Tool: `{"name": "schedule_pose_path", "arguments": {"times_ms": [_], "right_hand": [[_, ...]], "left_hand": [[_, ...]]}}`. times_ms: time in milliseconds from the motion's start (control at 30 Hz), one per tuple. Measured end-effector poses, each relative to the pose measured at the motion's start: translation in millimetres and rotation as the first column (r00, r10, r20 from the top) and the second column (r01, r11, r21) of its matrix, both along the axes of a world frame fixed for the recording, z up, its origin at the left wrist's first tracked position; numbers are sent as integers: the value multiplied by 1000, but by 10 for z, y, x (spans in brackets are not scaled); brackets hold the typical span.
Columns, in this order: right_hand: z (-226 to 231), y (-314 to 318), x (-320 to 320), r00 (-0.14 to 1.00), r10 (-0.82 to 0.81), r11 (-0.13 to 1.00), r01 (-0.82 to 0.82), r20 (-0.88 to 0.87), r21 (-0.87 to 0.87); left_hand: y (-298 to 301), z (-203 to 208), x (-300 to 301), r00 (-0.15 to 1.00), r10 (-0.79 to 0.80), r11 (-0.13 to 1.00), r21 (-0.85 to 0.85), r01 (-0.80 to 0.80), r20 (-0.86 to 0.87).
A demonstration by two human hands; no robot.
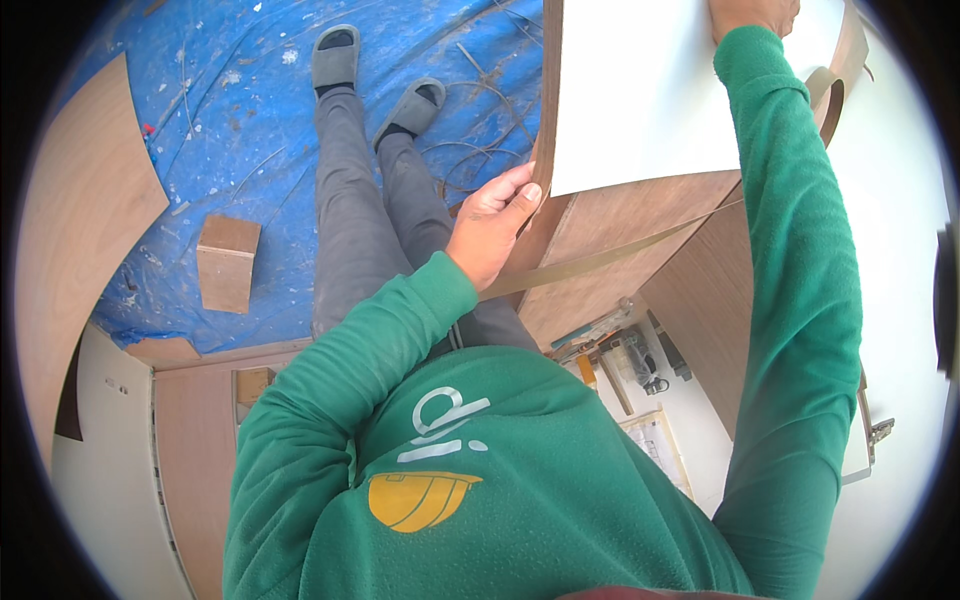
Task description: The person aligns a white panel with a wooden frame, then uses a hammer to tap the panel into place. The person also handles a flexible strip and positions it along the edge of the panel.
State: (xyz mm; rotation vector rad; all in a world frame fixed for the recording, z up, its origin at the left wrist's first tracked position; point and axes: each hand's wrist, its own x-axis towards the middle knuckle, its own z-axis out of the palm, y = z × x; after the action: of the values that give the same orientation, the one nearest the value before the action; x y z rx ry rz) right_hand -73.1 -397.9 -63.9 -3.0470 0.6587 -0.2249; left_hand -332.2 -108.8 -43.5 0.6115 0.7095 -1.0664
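Observation:
A white-faced board [650, 100] with a brown edge lies in front of me at upper right. My left hand [495, 222] is closed at its near left corner, thumb and fingers pinching the brown edge strip [548, 110] there. A long tan band [610, 260] hangs below the board and runs from beneath my left hand toward the right. My right hand [757, 14] is at the far part of the board, its fingers curled; the top of the picture cuts it off, so what it holds is hidden. Beside my right forearm a brown strip curls into a loop [833, 105].
A blue tarp [250, 120] covers the floor, with a wooden block [228, 265] and loose cords on it. A curved-looking wood panel [90, 220] stands at left. Under the board are wooden panels [620, 240] and a white surface with tools and a paper sheet [655, 445].

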Motion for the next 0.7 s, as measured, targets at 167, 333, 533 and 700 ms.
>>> {"name": "schedule_pose_path", "arguments": {"times_ms": [167, 333, 533, 700], "right_hand": [[37, 13, 14, 1000, -6, 1000, 6, -24, 6], [41, 9, 12, 999, -13, 1000, 14, -32, 24], [107, 137, 2, 998, -64, 993, 66, -25, 96], [126, 191, -15, 998, -63, 991, 64, -14, 114]], "left_hand": [[-55, -14, -44, 999, 21, 1000, 2, -21, 28], [-60, -35, -72, 999, 10, 1000, 5, -10, 48], [-94, -12, -71, 999, -2, 998, 60, -1, 43], [-96, -30, -92, 997, -5, 998, 63, 0, 73]]}}
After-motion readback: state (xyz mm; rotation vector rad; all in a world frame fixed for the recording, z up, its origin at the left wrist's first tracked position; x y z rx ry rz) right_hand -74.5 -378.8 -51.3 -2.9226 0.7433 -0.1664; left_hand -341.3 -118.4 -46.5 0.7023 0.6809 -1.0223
